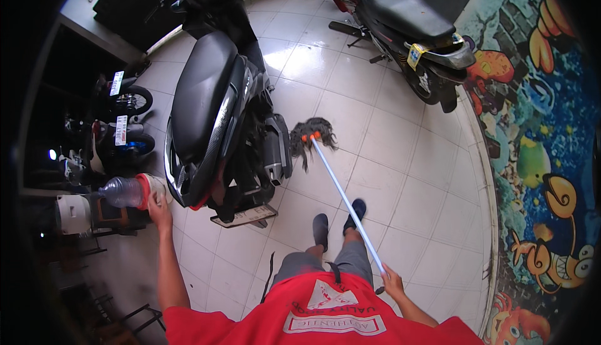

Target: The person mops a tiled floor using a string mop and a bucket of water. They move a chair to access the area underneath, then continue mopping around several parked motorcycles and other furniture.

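My right hand (pixel 392 282) is closed around the upper end of a mop's pale blue handle (pixel 343 193). The dark, stringy mop head (pixel 313 133) lies on the tiles ahead of my feet, beside the black scooter. Out to the left, my left hand (pixel 159 209) has its fingers curled at the edge of a round red-and-white container (pixel 148 190). A clear plastic bottle-like vessel (pixel 121 192) sits against or inside that container; their exact join is hidden.
A black scooter (pixel 206 94) stands close at the left, its rear toward me. Another motorcycle (pixel 407 16) is parked at the far right by a painted mural wall (pixel 538 151). More motorcycles (pixel 125 123) and dark metal stands (pixel 141 314) are along the left. Pale tiles (pixel 400 176) cover the floor.
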`<state>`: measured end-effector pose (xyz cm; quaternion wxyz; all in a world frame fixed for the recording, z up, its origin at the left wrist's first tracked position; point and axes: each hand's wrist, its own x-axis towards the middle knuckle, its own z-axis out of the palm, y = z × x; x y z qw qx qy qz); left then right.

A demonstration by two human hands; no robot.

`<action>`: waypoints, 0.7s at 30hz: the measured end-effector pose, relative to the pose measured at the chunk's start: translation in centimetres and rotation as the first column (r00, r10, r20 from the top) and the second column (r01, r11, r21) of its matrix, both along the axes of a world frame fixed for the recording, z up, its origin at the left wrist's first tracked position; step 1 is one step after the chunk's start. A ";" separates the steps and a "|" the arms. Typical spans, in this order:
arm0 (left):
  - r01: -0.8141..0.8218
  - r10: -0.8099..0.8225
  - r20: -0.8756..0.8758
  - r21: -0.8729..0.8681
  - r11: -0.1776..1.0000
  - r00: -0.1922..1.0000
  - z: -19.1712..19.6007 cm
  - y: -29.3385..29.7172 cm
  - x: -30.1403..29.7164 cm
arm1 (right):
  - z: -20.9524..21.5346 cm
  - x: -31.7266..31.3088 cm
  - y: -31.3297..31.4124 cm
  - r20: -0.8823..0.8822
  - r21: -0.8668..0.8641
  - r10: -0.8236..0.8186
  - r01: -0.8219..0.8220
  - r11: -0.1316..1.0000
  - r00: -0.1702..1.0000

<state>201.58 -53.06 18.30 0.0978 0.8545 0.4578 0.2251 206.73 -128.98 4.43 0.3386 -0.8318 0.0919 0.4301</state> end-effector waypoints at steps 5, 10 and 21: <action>0.372 -0.364 -0.192 0.003 0.928 0.911 1.2 -1.7 20.2 | -15.9 26.4 18.7 0.395 0.115 0.176 -0.239 0.964 0.902; 0.369 -0.238 -0.569 0.126 0.921 0.787 -4.7 -1.2 23.6 | -16.3 45.2 30.7 0.309 0.104 0.285 -0.330 0.938 0.907; 0.112 -0.082 -0.430 0.044 0.993 0.899 -1.0 -7.9 27.2 | -6.3 28.2 -0.5 0.060 -0.145 0.323 -0.311 0.939 0.945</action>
